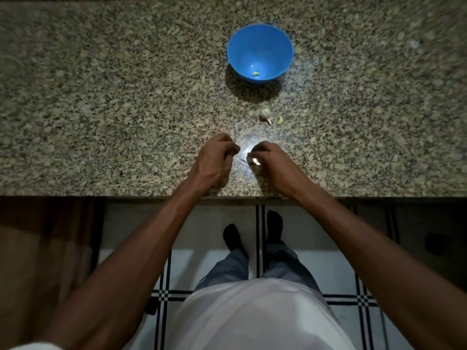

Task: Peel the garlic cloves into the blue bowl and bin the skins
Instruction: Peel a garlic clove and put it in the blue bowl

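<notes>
My right hand [267,157]: grip pinching pale clove [254,161] for peeling (overexposed). Left hand [217,157]: curled, contents indiscernible. Blue bowl [260,36] ahead holds one peeled clove [256,73].

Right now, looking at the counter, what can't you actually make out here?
Head view:
- Bin: not in frame.
- Right hand: pinches a pale piece, glare hides whether it's clove or skin.
- Left hand: curled fingers hide any contents.
- Blue bowl: one clove, too small to tell more.
</notes>
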`<state>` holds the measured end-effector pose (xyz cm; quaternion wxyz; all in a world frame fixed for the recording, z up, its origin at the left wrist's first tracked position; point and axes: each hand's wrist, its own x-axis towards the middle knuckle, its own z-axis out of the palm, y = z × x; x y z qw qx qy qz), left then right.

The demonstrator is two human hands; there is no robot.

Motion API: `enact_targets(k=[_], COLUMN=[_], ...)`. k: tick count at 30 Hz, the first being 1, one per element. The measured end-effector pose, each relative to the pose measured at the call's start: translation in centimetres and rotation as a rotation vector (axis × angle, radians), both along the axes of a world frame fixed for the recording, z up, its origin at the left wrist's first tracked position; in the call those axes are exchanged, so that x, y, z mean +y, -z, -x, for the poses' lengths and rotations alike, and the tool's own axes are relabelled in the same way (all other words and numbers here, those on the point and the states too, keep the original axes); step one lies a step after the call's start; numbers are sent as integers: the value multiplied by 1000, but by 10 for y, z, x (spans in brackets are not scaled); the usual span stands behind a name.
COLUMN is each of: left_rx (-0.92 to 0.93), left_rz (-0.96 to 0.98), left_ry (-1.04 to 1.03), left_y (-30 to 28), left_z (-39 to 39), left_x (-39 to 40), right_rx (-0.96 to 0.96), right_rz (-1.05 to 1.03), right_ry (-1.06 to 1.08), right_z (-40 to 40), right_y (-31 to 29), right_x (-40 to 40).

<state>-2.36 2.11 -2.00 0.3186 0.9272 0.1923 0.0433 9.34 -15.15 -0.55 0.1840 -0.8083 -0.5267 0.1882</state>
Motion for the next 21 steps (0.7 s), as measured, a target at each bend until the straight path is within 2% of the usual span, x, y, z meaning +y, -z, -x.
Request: enact_targets(k=[4, 9, 12, 14, 18, 21], left_rx=[-48, -48, -83, -100, 15, 75], left_rz=[42, 75, 85, 56, -31, -131], left_ry=[-53, -66, -110, -189, -213, -53], left_y=[4, 2, 0, -1, 1, 1], left_z=[17, 21, 22, 15, -17, -33], left_x=[0, -8, -5, 6, 32, 30], right_rx=[85, 122, 175, 145, 104, 23], right_rz=[-38, -20, -87, -135, -103, -42], right_ry=[269, 315, 394, 422, 348, 218], right_z=[4, 46, 46, 35, -2, -18], right_y=[2, 4, 5, 3, 0, 3], right_x=[-7, 6, 12, 11, 29, 42])
